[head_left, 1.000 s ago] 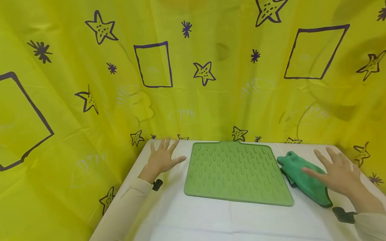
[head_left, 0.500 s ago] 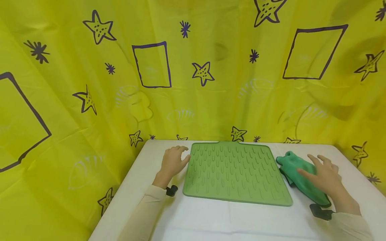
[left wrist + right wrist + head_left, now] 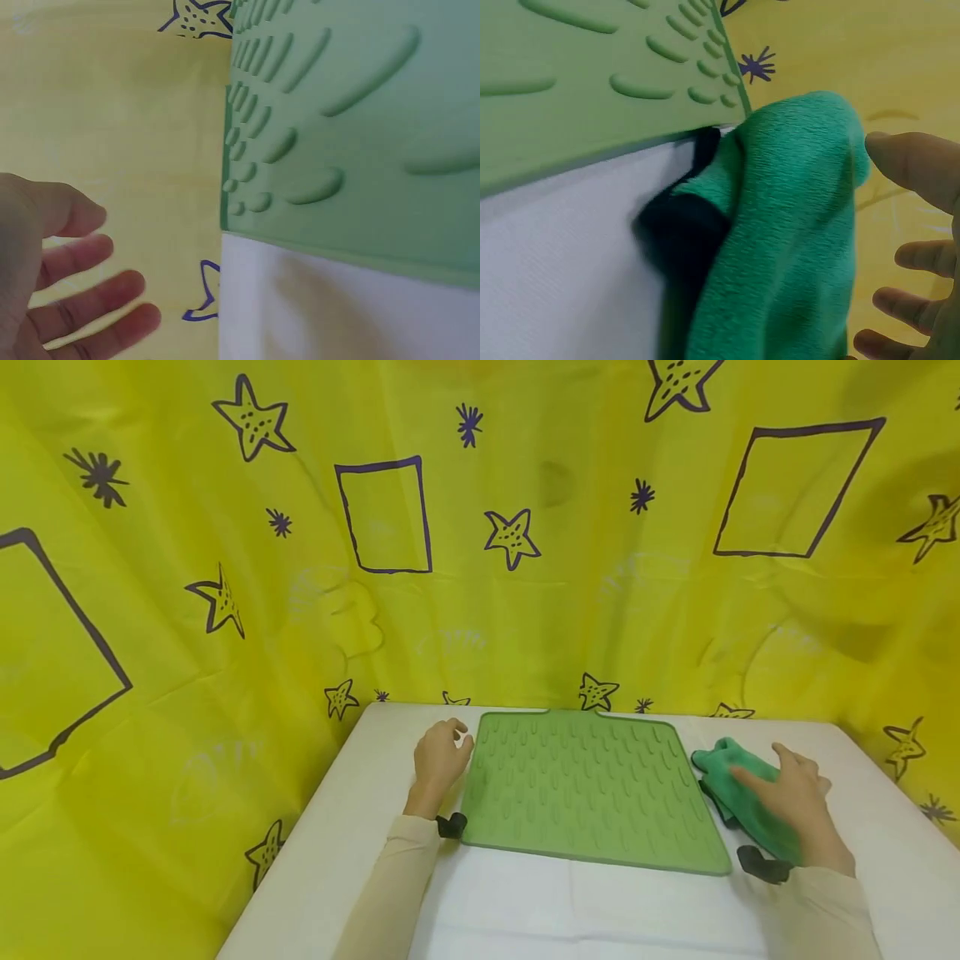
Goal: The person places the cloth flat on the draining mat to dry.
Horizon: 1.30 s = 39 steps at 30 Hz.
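A green mat point(image 3: 585, 789) with rows of raised oval ridges lies flat on the white table. Just off the mat's left edge is my left hand point(image 3: 438, 764), its fingers loosely bent and nothing between them. The left wrist view shows that thumb and the fingers apart from the mat. To the right of the mat lies a crumpled green cloth point(image 3: 738, 772) with dark edging, fuzzy in the right wrist view. Over its right side my right hand point(image 3: 795, 793) hovers with fingers spread and slightly bent, hiding part of it. Whether the thumb touches the cloth I cannot tell.
A yellow curtain point(image 3: 465, 610) printed with stars and frames hangs behind and beside the table. White tabletop point(image 3: 525, 910) shows in front of the mat and along both sides. Each wrist carries a small black strap mount point(image 3: 452, 825).
My left hand has moved right toward the mat, its spread fingers now loosely bent. My right hand has shifted left over the cloth, its fingers less spread. The mat and cloth stay put.
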### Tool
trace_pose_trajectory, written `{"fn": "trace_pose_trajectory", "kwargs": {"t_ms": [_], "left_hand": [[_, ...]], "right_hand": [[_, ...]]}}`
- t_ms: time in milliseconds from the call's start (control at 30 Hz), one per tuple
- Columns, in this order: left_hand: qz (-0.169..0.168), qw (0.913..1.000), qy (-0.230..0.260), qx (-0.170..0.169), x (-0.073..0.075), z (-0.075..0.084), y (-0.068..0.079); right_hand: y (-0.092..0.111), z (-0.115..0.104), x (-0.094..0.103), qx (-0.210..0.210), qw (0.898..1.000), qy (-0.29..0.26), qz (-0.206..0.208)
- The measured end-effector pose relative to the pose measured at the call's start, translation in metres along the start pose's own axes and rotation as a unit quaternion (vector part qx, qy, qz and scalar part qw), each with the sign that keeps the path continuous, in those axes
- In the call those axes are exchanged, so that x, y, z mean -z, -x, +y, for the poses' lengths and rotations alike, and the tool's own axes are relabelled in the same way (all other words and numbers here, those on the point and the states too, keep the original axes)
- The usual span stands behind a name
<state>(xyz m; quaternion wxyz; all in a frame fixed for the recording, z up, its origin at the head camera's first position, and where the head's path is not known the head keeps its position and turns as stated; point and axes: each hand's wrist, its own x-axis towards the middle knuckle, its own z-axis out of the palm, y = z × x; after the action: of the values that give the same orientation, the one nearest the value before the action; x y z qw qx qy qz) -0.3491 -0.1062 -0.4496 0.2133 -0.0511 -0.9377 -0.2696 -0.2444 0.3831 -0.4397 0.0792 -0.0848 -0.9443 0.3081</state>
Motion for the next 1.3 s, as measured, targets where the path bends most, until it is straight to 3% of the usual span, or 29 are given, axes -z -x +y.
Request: {"fn": "trace_pose_trajectory", "kwargs": {"t_ms": [100,333,567,700,1000,1167,1300], "left_hand": [[-0.023,0.9996,-0.006,0.016,-0.006,-0.002,0.003],[-0.074,0.9957,0.016,0.052,-0.009,-0.006,0.01],[-0.132,0.9851,0.053,0.097,-0.012,-0.009,0.013],[-0.146,0.9814,0.047,0.115,-0.015,-0.01,0.015],[-0.172,0.976,0.053,0.122,-0.017,-0.01,0.017],[-0.169,0.9793,0.06,0.093,-0.018,-0.008,0.016],[-0.166,0.9809,0.064,0.078,-0.019,-0.008,0.015]], "right_hand": [[0.001,0.006,-0.006,-0.02,1.0,-0.002,-0.007],[-0.003,0.008,-0.014,-0.01,1.0,0.019,-0.019],[-0.005,0.007,-0.015,-0.011,0.999,0.048,-0.019],[-0.004,0.008,-0.018,-0.011,0.999,0.048,-0.01],[-0.005,0.01,-0.018,0.001,0.998,0.054,0.017],[-0.005,0.011,-0.015,0.033,0.997,0.052,0.045],[-0.003,0.009,-0.012,0.03,0.997,0.043,0.05]]}}
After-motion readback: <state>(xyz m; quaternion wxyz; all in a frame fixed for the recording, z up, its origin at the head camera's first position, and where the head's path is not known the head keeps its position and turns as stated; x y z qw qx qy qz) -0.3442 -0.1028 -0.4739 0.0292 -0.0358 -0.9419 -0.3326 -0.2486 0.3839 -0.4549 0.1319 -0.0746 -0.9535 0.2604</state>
